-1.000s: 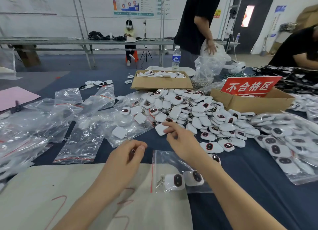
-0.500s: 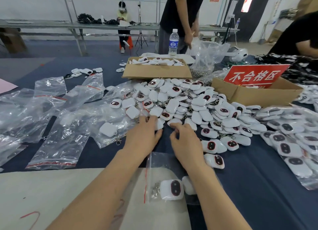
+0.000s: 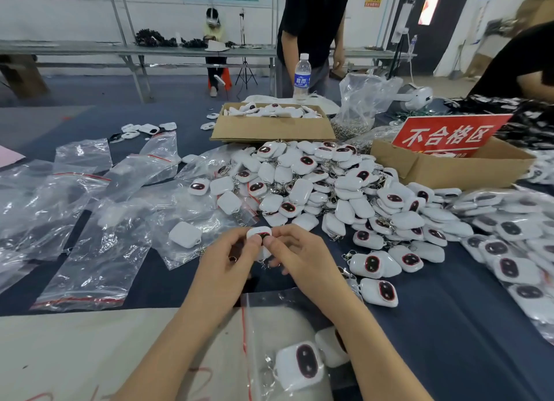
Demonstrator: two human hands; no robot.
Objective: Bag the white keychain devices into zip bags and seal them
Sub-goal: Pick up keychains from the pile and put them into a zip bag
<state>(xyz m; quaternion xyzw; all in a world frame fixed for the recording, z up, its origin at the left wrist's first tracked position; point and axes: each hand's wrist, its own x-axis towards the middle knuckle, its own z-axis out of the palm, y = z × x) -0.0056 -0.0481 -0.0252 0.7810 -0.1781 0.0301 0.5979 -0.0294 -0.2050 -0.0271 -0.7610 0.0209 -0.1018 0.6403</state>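
Note:
Both hands meet in front of the pile and pinch one white keychain device point(image 3: 259, 233) with a dark oval face. My left hand point(image 3: 230, 259) holds its left side, my right hand point(image 3: 295, 255) its right side, thumbs on top. A large heap of the same white devices point(image 3: 323, 187) lies just beyond. Near me, under my right forearm, a clear zip bag with a red strip point(image 3: 257, 325) lies flat and holds two devices point(image 3: 301, 364).
Several empty zip bags point(image 3: 90, 220) are spread on the left of the blue table. Two cardboard boxes stand behind the heap, one with devices point(image 3: 271, 127), one with a red sign point(image 3: 449, 160). Bagged devices point(image 3: 515, 244) lie at right. A water bottle point(image 3: 301, 76) and people stand beyond.
Both hands reached into the edge of the pile, then drew back toward me. They now hold a single device together above the table.

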